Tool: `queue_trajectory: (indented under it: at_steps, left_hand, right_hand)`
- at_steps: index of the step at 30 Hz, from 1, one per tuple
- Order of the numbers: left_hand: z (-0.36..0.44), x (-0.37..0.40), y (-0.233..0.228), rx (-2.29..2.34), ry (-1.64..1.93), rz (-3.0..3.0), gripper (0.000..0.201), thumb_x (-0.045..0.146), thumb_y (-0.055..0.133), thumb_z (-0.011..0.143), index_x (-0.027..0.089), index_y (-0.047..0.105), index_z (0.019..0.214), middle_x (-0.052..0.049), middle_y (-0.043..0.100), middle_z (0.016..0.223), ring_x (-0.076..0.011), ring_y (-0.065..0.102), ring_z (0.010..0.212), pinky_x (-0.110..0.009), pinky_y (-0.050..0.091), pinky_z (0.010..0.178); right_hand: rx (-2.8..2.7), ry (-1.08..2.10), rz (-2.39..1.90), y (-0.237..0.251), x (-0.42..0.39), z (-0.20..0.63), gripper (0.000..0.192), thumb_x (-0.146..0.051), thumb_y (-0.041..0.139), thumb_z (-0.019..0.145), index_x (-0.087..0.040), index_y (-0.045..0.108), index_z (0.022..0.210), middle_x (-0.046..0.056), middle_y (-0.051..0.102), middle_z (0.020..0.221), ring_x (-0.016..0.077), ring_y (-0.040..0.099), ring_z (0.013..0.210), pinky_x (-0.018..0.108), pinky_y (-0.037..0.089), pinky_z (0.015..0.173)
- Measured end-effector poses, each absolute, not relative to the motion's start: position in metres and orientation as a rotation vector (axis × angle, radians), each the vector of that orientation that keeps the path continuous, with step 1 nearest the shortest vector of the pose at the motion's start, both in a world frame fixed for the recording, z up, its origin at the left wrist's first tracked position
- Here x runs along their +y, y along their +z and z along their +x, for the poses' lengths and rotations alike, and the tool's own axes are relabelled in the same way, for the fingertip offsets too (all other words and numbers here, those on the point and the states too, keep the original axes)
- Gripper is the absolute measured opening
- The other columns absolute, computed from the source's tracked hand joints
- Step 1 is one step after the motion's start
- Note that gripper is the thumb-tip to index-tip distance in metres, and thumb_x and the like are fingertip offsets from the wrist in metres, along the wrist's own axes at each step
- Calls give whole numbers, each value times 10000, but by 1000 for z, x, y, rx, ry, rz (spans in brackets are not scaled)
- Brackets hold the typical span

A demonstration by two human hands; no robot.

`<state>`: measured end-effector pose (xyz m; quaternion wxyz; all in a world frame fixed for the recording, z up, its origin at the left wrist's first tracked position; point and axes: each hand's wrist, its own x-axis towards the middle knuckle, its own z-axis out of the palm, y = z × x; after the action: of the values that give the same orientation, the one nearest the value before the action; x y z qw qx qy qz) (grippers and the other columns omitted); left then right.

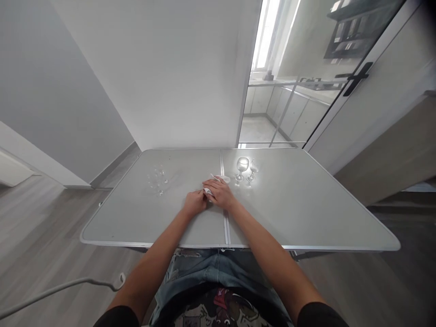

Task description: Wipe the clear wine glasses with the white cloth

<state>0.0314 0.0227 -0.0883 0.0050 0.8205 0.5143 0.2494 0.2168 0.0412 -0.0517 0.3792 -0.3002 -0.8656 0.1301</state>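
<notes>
Two glasses (242,165) rightward, glass cluster (159,179) leftward, right hand (219,192) with fingers curled over cloth (224,179), left hand (195,202) bent-fingered, hold unclear.

Pale grey table (299,209), metal-edged; two stemmed glasses (242,164) right of seam (226,229), clear glassware (160,178) left.

Two hands (195,202) (218,192) meet at one white cloth (223,179); two stemmed glasses (243,164) (253,167) stand right of the cloth, several clear glasses (162,174) (too faint to count) left.
</notes>
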Motion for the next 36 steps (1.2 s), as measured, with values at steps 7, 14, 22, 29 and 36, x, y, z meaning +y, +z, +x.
queue_trajectory:
  at_steps: [7,14,22,29,36]
  left_hand:
    - [28,14,-80,1264,736,2753,160,252,501,942,189,648,947,-67,703,800,-178,656,709,-255,441,636]
    - [24,15,-74,1156,1140,2290,268,372,491,967,175,651,880,-22,631,710,-120,545,611,-235,425,628]
    - [28,20,-72,1347,1241,2096,319,368,473,938,177,559,698,24,501,604,-105,408,554,-228,340,570]
    - [30,13,-71,1093,902,2349,195,250,519,903,185,639,763,-9,588,641,-127,511,585,-234,386,608]
    - [30,13,-76,1254,1054,2359,157,220,514,901,182,641,820,-12,643,700,-123,544,601,-235,412,634]
  right_hand:
    - [-1429,1314,-747,-57,45,235,427,-590,560,910,-194,716,941,66,736,907,179,663,788,296,535,729]
    - [-745,1367,-813,-73,61,236,427,-636,700,791,-213,651,815,4,686,710,156,645,651,258,531,589]
    - [-790,1605,-693,-67,42,210,520,-680,632,819,-183,689,962,62,740,843,219,699,785,328,570,658]
    - [-1458,1269,-884,-41,47,232,564,-687,490,904,-174,724,883,52,700,733,206,661,699,316,525,639]
    - [-2379,298,-708,-17,29,235,268,-326,500,976,-184,674,1120,130,697,1144,267,596,1107,476,444,1012]
